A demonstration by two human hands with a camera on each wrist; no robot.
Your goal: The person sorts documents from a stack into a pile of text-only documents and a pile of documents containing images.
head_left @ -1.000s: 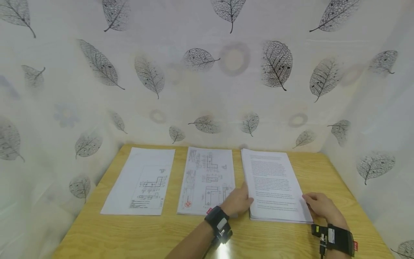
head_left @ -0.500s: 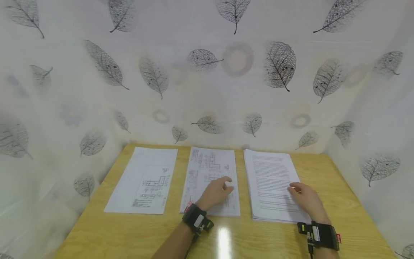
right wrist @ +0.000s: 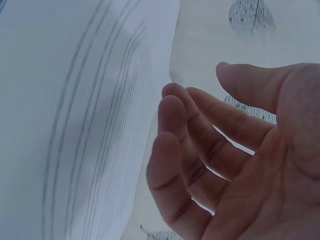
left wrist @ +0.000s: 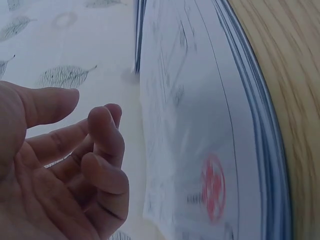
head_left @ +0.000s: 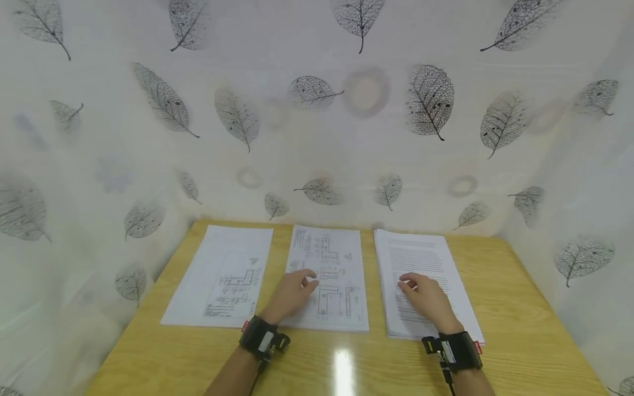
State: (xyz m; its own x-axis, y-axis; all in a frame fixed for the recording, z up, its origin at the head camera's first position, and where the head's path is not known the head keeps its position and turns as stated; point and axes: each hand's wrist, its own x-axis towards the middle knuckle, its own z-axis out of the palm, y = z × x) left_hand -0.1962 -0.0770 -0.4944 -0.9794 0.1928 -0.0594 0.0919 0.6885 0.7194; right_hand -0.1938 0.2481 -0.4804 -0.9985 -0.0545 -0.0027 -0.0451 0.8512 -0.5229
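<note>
Three piles of paper lie side by side. My left hand [head_left: 289, 295] is over the near left part of the middle stack of drawings [head_left: 329, 264]; its fingers are loosely bent with nothing in them. In the left wrist view, that stack [left wrist: 190, 120] shows layered edges and a red round stamp [left wrist: 214, 187]. My right hand [head_left: 428, 300] hovers over the right stack of printed text pages [head_left: 416, 253], fingers relaxed and holding nothing. In the right wrist view, lines of text on the page [right wrist: 75, 115] show beside the curled fingertips. At the left lies paper with a drawing [head_left: 218, 280].
All the paper rests on a wooden table [head_left: 391, 368], with strips of bare wood between the piles. A pale curtain [head_left: 346, 154] with a leaf print stands behind and along both sides. Each wrist carries a strapped camera with a cable.
Both hands have let go of the right stack's edges and moved left. The left hand is now over the middle stack; the right hand has come in over the text pages. The view shifted slightly.
</note>
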